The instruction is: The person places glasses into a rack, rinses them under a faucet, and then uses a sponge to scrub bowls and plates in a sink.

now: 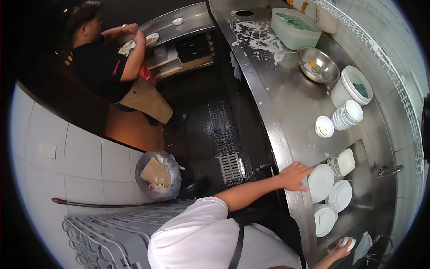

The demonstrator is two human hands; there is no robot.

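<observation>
My left hand (295,176) rests on the steel counter's front edge, beside the sink, fingers stretched and thumb apart. It is nearest to a large white plate (320,183) at the top of a stack in the sink (362,188). Farther in stand a stack of round white plates (341,196), white rectangular dishes (346,162) and more white plates (326,223). At the lower right, my right hand (338,253) grips a small white dish (351,245), partly hidden by the fingers. A light blue cloth (363,249) hangs close to that hand.
Stacked white bowls (348,115), a single bowl (324,127), a white bucket (352,86), a metal bowl (318,65) and a soapy tub (295,28) line the counter. A faucet (390,170) juts from the wall. Behind me are a bin (159,176), grey racks (107,237) and another person (107,67) handling plates.
</observation>
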